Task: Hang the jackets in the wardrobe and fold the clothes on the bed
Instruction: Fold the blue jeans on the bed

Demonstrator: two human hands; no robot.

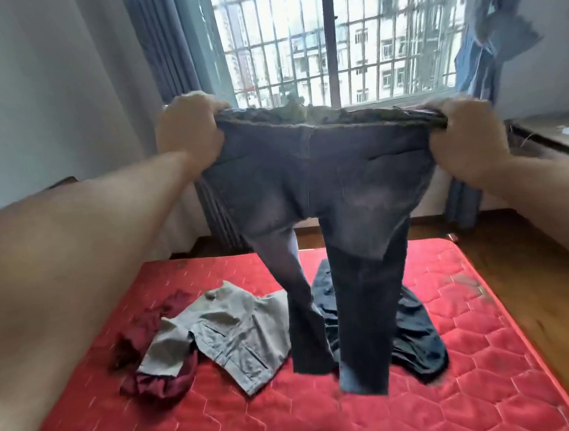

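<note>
Red quilted mattress filled the lower view, well below both sets of fingers. Dark faded jeans hung stretched between the two hands at the waistband, legs dangling down from the fingers toward the mattress, hems just over the other clothes; contact with the mattress unclear. Left hand clenched on the left waistband corner, fingers curled into the denim. Right hand clenched on the right corner, fingers likewise wrapped in fabric. Below the left fingers, grey shirt lay crumpled on the mattress, overlapping a maroon garment to its left. Below the right fingers, a dark navy garment lay behind the jean legs. Barred window beyond the fingers.
</note>
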